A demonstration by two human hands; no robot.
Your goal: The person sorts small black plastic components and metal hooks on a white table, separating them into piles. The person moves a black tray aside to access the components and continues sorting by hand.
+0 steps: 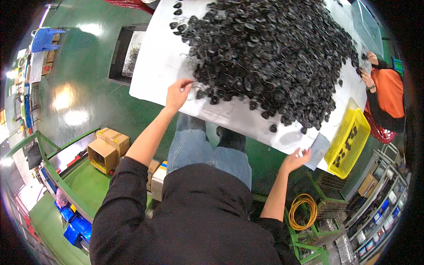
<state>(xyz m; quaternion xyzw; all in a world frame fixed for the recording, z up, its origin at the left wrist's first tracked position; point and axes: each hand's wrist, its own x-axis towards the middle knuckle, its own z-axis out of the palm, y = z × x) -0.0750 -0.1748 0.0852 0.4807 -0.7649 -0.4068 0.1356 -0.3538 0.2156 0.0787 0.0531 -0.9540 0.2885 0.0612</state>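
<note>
Left hand outstretched, pinching thin wire by black parts pile, right hand open, empty

Just one view here, a wide fisheye worn on the person's head, the left of a side-by-side pair, so there's no second picture to compare overlap with. It looks steeply down past the person's own dark-sleeved chest and blue-jeaned legs, which fill the lower middle, and out over the white sheet-covered bench at the top of the frame. The bench sits fairly near, at arm's reach, with both forearms coming up from below. Straight edges bow toward the rim, and the corners go black. The glossy green painted floor spreads to the left, farther off.
</note>
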